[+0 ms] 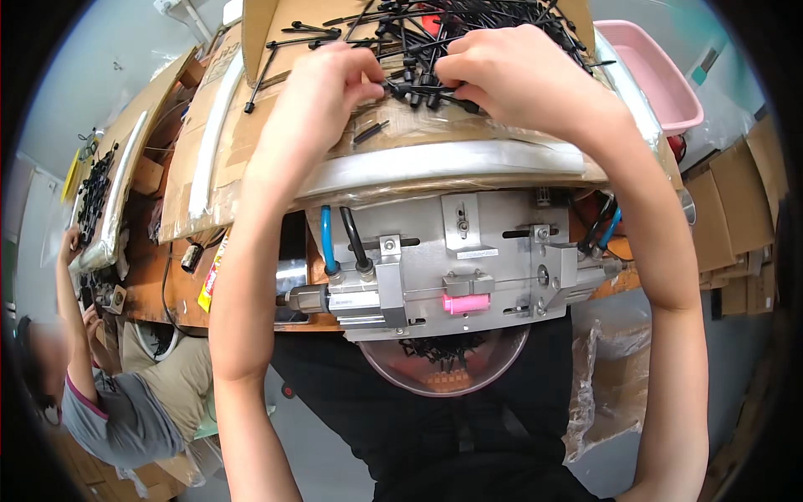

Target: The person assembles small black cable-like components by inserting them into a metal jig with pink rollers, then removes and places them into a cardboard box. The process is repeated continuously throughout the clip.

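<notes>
Both of my hands are at a pile of thin black plastic rods with knobbed ends (414,50) on the cardboard-covered bench top. My left hand (330,88) is at the pile's left near edge, thumb and forefinger pinched on the end of a black rod. On the right, my right hand (510,79) curls its fingers down among the rods. Its fingertips are closed on black parts there, but which piece they grip is partly hidden. A short loose black piece (370,132) lies on the cardboard between my hands, nearer to me.
Nearer to me is a metal fixture (519,243) with a pink block (466,304) and blue and black tubes. Below it a clear bowl (393,376) holds black pieces. A pink tub (652,75) stands right. Another person (125,418) works at the left bench.
</notes>
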Available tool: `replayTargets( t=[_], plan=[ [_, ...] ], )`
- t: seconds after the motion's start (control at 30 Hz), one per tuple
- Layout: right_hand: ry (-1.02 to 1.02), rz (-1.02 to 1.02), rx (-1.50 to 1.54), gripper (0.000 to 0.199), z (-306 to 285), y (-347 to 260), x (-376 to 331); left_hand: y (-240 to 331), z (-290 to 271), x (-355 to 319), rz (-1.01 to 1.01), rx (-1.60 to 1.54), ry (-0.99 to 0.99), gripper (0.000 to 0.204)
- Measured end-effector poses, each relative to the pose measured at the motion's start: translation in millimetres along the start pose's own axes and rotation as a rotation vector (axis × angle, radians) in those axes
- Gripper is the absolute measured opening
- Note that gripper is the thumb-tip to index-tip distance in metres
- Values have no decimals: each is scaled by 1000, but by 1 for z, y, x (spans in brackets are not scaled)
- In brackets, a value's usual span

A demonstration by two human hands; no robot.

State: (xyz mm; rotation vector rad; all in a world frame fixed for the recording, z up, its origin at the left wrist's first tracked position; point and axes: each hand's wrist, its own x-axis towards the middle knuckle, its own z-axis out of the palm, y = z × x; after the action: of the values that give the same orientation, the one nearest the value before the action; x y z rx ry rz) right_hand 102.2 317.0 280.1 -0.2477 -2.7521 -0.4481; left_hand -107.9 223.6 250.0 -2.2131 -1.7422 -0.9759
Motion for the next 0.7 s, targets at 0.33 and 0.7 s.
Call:
replayTargets(
  t=[0.33,0.7],
  plan=[
    [-41,83,62,19,-7,-14,-17,59,-19,-50,-1,-128,-126,16],
    [116,566,1050,21,-45,7,0,69,-43,-65,-250,-609,243,15]
  ],
)
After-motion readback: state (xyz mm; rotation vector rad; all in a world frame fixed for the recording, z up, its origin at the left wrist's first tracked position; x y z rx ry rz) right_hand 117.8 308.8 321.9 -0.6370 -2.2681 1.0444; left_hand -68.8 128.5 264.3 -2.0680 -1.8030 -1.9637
